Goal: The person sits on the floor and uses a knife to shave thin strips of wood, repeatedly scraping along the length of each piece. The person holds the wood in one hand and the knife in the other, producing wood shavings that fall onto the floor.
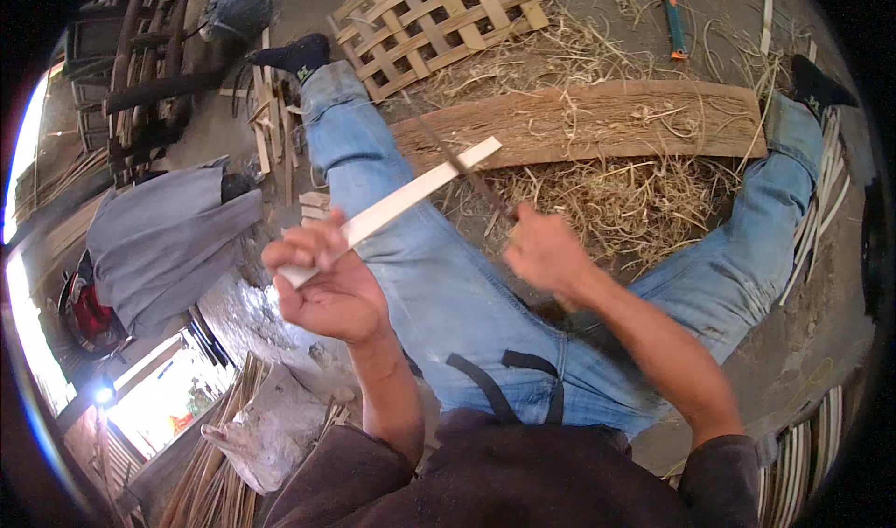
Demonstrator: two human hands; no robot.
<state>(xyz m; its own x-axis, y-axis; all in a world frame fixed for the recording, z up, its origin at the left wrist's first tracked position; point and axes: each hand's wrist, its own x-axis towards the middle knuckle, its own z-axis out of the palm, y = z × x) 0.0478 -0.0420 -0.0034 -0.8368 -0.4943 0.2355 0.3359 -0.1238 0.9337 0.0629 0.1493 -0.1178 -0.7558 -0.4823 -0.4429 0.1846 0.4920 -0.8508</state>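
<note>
My left hand (327, 281) is closed round one end of a flat, pale wooden strip (401, 201), which slants up and away to the right above my left thigh. In my right hand (549, 256) is the handle end of a long, narrow knife (478, 183); the handle itself is mostly hidden by my fingers. The dark blade points up and left and crosses the strip near its far end. Whether the edge bites into the wood I cannot tell.
Between my outstretched legs lies a wooden plank (597, 122), with heaps of curly shavings (644, 211) around it. Beyond are a woven slatted panel (439, 20) and a tool with an orange and green handle (672, 20). Grey cloth (173, 239) and bundled sticks (219, 444) are at left.
</note>
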